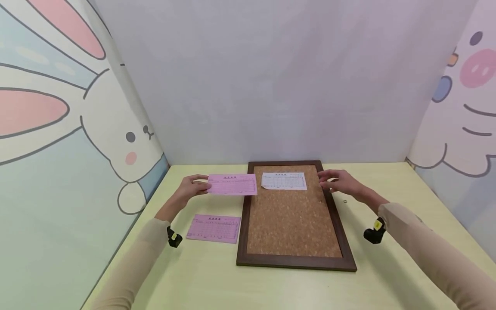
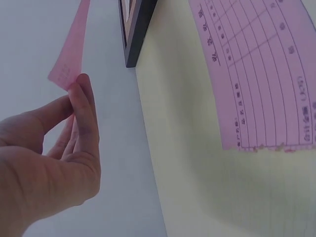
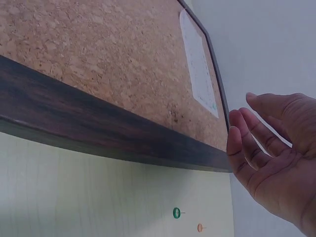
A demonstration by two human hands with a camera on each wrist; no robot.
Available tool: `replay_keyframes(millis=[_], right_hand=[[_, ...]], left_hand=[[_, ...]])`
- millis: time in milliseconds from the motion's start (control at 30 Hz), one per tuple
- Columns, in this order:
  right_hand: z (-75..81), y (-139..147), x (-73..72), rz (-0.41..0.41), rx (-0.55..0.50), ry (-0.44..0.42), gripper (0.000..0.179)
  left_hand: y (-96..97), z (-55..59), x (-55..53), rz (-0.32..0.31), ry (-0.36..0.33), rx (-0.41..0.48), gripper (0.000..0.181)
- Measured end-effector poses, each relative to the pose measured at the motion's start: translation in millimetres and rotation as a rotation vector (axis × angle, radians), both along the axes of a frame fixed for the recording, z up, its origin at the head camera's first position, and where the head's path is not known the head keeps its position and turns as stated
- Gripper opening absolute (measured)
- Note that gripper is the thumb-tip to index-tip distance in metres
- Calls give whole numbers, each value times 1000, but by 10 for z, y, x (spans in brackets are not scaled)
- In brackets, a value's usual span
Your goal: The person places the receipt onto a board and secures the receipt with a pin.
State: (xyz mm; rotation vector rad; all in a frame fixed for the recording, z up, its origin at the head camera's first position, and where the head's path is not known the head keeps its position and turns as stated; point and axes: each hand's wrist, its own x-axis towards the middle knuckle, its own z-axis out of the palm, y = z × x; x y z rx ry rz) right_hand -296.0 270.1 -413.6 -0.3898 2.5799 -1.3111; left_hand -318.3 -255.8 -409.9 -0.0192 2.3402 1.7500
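My left hand [image 1: 188,189] pinches the left end of a pink printed form [image 1: 232,184], whose right end overlaps the left frame of a corkboard [image 1: 292,224]. In the left wrist view the held form [image 2: 70,61] hangs between thumb and fingertips, seen nearly edge-on. A white printed form [image 1: 284,181] lies on the upper part of the cork, its lower left corner curling. By the board's upper right edge is my right hand [image 1: 340,181], fingers loosely bent, with nothing visible in it in the right wrist view. Another pink form [image 1: 214,228] lies on the table left of the board.
A green pushpin [image 3: 177,213] and an orange pushpin [image 3: 200,227] lie on the pale table [image 1: 294,288] to the board's right. A grey-white wall [image 1: 279,86] stands behind the table, with cartoon-printed panels [image 1: 128,163] at both sides.
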Motion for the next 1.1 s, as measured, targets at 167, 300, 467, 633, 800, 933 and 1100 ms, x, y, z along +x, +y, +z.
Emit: replay_keyframes(millis=[167,300,467,633,800,933,1100], right_hand=[[37,-116,48,38,-54,-16,54],[57,-237,68,64,-72,-22,51],[52,-415,88,79,-73,-18,49],[27,-583,84,80,-97,-39,47],[17,-709,115,93,-147,-81,48],[14,-734,178,64,-151,-103,46],[4,-714,226,29,-139,-119,46]], left_hand=[[142,10,34,-27,15,17,48],[255,5,51,-57,24,19,49],[413,21,76,-80,33,9,46],[597,-1,74,-88,26,40,44],[781,-60,90,-93,15,66,43],[942,-90,113,-88,11,103,42],[1097,-91,169,-97,19,117,40]])
